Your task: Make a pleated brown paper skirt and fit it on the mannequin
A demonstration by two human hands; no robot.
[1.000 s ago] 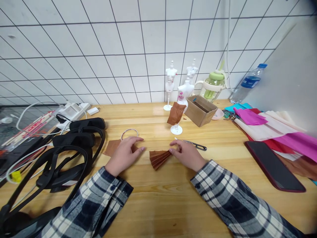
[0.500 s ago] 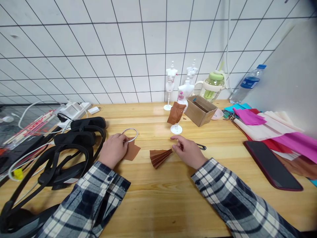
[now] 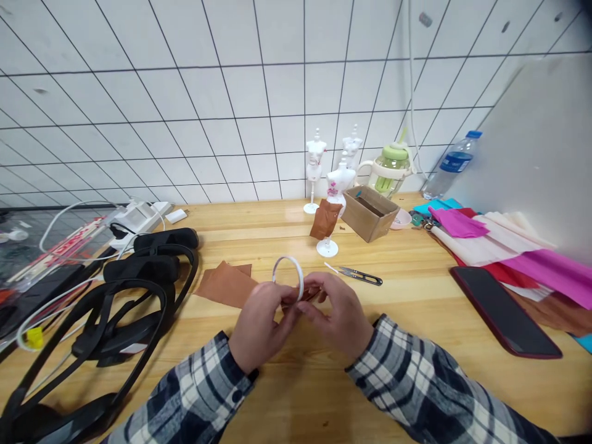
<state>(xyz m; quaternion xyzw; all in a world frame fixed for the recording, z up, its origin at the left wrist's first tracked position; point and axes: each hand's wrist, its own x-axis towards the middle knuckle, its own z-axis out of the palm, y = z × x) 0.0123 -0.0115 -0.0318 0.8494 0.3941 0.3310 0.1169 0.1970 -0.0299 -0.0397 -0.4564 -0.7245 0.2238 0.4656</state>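
My left hand is closed at the middle of the table, gripping a thin white ring that looks like a narrow roll of tape. The ring stands upright above my fingers. Close against it is my right hand, its fingers pinched on the pleated brown fabric, most of which is hidden between both hands. Flat brown fabric pieces lie to the left of my left hand. Beyond my right hand are black-handled thread snips and a small white stick.
Small white dress forms stand at the back, one with brown fabric on it. Beside them are a cardboard box and a green-lidded jug. Coloured fabrics and a phone lie right; a black headset lies left.
My left hand has carried the white ring right, to the middle. My right hand has moved left, and the pleated fabric has come off the table between the hands. The snips now show fully.
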